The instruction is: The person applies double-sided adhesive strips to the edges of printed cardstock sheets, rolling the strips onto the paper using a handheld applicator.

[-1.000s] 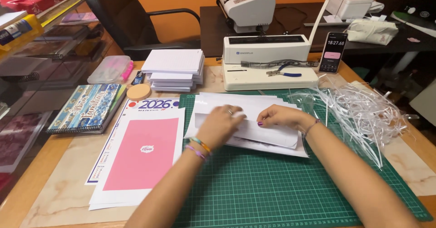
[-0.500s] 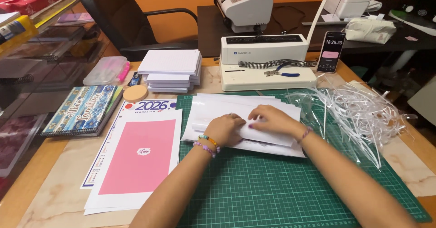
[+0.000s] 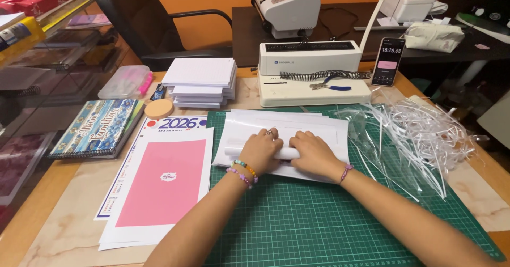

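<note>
A white sheet is curled into a narrow paper roll point(image 3: 234, 151) on top of a spread of white sheets point(image 3: 329, 129), which lie on the green cutting mat point(image 3: 319, 224). My left hand point(image 3: 260, 151) presses down on the roll's left part, fingers curled over it, bead bracelets at the wrist. My right hand point(image 3: 313, 154) grips the roll's right part beside it, the two hands nearly touching.
A pink printed sheet point(image 3: 164, 187) lies left of the mat. Behind stand a stack of white paper point(image 3: 202, 81), a white binding machine point(image 3: 311, 70) with pliers point(image 3: 332, 86), and a phone point(image 3: 388, 61). Clear plastic strips point(image 3: 425, 134) pile at the right; a spiral notebook point(image 3: 98, 126) at the left.
Both hands came closer together and the paper under them has curled up tighter into a narrow roll. The head view has shifted slightly.
</note>
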